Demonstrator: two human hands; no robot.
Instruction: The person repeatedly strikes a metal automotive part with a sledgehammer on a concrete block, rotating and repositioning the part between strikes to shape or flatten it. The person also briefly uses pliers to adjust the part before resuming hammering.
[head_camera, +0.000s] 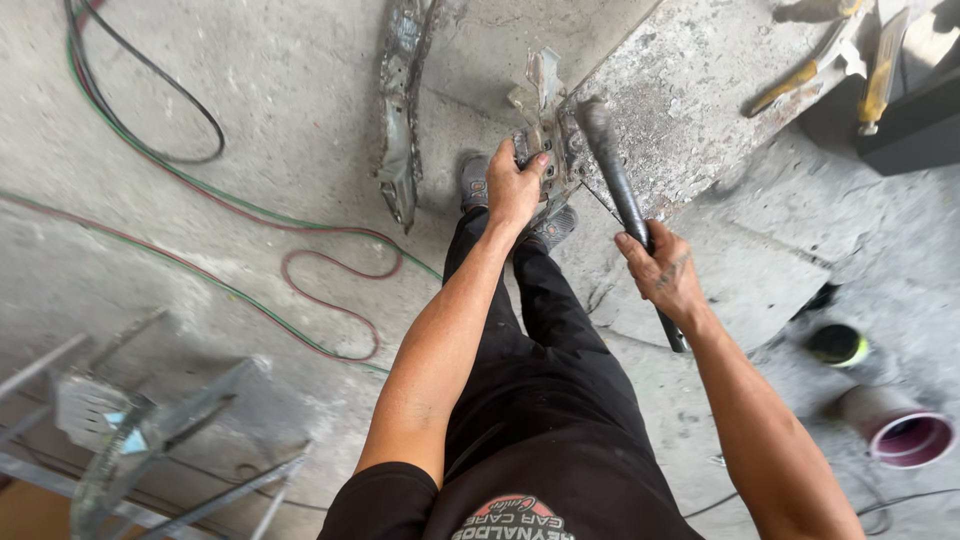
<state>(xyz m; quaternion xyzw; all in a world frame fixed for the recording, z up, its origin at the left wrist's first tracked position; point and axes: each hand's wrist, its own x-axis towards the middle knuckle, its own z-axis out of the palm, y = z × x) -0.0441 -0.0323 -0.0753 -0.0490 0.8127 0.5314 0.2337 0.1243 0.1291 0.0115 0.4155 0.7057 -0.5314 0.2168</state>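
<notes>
Seen from my remote feed, left to right: red and green hoses (300, 250) snake across the concrete floor (250, 120), past a long strip of torn sheet metal (400, 110) lying with its long axis running away from the wearer. My left hand (515, 185) is clamped over the bent metal bracket (545, 110), which stands upright at the near corner of the scarred, grey steel surface (690, 90), just ahead of the shoes. My right hand (662, 270) is wrapped tight around the dark handle of a hammer (615, 180), whose long axis slants up and leftward, its head resting just beside the bracket at the surface's edge. The bracket lies directly ahead of the left hand and up-left of the right, so the left is the nearer. Farther right, yellow-handled tools (880, 70) lie on the surface. Down on the floor, a green-rimmed roll (838, 345) and a pink-rimmed tube (900, 430) sit near each other.
</notes>
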